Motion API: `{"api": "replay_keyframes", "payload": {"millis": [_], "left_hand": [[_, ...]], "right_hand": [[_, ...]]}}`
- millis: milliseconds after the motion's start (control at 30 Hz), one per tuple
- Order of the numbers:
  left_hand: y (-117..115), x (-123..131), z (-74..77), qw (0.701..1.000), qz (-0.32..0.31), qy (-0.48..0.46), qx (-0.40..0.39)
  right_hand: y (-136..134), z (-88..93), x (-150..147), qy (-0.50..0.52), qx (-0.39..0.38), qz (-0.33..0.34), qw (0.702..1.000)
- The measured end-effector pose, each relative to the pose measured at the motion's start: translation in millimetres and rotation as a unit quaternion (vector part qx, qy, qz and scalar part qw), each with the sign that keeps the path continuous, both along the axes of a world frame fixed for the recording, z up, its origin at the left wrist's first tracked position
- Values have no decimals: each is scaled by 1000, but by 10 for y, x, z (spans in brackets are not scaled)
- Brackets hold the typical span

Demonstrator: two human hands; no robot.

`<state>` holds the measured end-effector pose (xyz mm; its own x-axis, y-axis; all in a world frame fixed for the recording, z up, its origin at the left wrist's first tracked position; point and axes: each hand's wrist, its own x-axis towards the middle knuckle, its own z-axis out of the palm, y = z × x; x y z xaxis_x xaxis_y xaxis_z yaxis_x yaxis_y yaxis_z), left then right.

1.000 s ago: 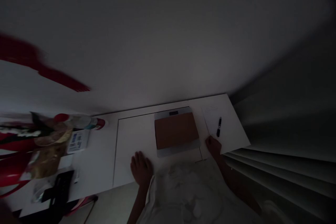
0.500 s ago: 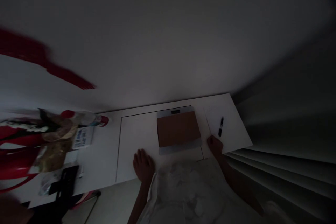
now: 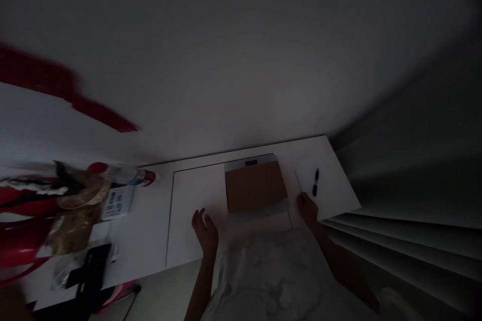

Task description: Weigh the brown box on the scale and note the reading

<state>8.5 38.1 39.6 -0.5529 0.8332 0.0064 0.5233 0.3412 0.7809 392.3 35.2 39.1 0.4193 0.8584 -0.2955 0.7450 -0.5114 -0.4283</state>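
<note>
A flat brown cardboard box [image 3: 256,186] lies on a grey scale [image 3: 236,165], whose small dark display shows at the far side. My left hand [image 3: 206,234] is to the left of the box, over the white table, its fingers loosely bent and apart with nothing between them. Right of the box, my right hand [image 3: 308,208] is curled closed near the lower left corner of a sheet of paper [image 3: 307,170]. Whether its fingers hold anything is hidden. A black pen [image 3: 316,182] lies on the right of the sheet, just beyond this hand.
On the left of the white table [image 3: 145,230] are a clear bottle [image 3: 126,174] lying down, a white box with blue print [image 3: 116,201], a packet [image 3: 71,230] and a red bag [image 3: 18,246]. A wall rises behind; a curtain [image 3: 406,241] hangs at the right.
My left hand has gone from lying flat on the table to a turned, loosely bent pose, slightly lifted. My right hand has barely moved and stays closed. Box and scale stay put.
</note>
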Motion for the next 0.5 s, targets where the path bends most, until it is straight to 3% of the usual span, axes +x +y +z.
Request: {"api": "replay_keyframes", "payload": {"millis": [133, 300, 400, 500], "left_hand": [[222, 225, 289, 972, -38, -227, -55], [334, 535, 637, 904, -75, -419, -47], [314, 574, 805, 894, -67, -442, 8], [243, 331, 916, 918, -30, -395, 37]], "right_hand": [[141, 115, -331, 224, 137, -43, 964], [365, 466, -801, 389, 152, -1, 908], [414, 725, -972, 439, 133, 5, 889], [423, 927, -1170, 470, 93, 35, 877]]}}
